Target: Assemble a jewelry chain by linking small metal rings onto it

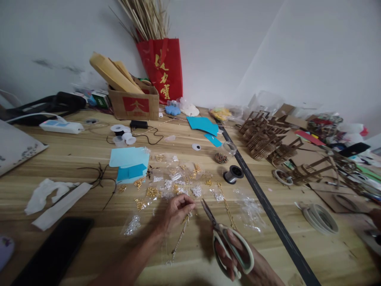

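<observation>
My left hand (178, 210) is closed in a pinch, thumb against forefinger; what sits between the fingertips is too small to make out. Right below the thumb, a silver chain (179, 242) trails down over the table. My right hand (235, 254) has its fingers through the handles of white-handled scissors (218, 226). The blades point up and left toward my left fingertips, apart from them. Past the scissors lies a gold chain (228, 208). Small bags of gold findings (152, 192) and silver findings (196, 191) spread beyond my left hand, with another silver bag (133, 225) to its left.
A wire spool (233, 174) stands by a dark strip (268, 202) crossing the table. Blue card sheets (132, 171) and a black phone (55, 252) lie left. Small woven baskets (262, 135) are stacked right. Another person's hand (375, 218) shows at the right edge.
</observation>
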Demonstrator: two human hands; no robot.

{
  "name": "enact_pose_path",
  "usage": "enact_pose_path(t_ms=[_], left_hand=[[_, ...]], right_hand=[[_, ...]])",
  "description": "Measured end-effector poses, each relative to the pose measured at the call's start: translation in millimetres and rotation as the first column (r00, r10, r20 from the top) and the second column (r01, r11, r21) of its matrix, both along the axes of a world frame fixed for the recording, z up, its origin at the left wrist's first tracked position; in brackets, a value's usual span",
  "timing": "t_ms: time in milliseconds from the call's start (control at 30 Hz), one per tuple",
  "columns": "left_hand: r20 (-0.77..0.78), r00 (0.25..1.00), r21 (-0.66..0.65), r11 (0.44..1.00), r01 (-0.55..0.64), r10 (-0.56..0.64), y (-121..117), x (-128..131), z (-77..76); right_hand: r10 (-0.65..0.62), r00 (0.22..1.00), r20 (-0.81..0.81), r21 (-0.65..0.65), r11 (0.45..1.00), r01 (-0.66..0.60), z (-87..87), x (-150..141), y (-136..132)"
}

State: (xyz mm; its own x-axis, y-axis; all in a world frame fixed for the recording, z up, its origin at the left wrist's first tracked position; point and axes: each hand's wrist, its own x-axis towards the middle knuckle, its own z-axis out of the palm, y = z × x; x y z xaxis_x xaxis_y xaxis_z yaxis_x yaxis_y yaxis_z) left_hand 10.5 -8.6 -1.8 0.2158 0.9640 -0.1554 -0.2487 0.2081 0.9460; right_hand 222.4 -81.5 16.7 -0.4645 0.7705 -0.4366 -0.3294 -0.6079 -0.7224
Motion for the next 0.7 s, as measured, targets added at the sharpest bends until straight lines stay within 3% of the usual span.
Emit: enact_pose_path(t_ms=[267,533,700], left_hand=[[-0.001,1.000,0.040,0.999,-0.026,0.026,-1.9,2.7,-5.6],[-0.085,0.996,0.058,0.998,-0.024,0.029,-1.6,0.6,3.6],[-0.060,0.997,0.025,0.999,-0.049,0.050,-1.6,0.4,5.4]], right_hand=[[0.021,0.998,0.062,-0.044,0.999,-0.019,-9.6,5.4,-7.3],[0.113,0.985,0.128,0.133,0.982,-0.130,-6.9,1.0,-8.4],[0.138,0.963,0.231,0.132,0.976,-0.171,-7.4,-7.2,-5.5]])
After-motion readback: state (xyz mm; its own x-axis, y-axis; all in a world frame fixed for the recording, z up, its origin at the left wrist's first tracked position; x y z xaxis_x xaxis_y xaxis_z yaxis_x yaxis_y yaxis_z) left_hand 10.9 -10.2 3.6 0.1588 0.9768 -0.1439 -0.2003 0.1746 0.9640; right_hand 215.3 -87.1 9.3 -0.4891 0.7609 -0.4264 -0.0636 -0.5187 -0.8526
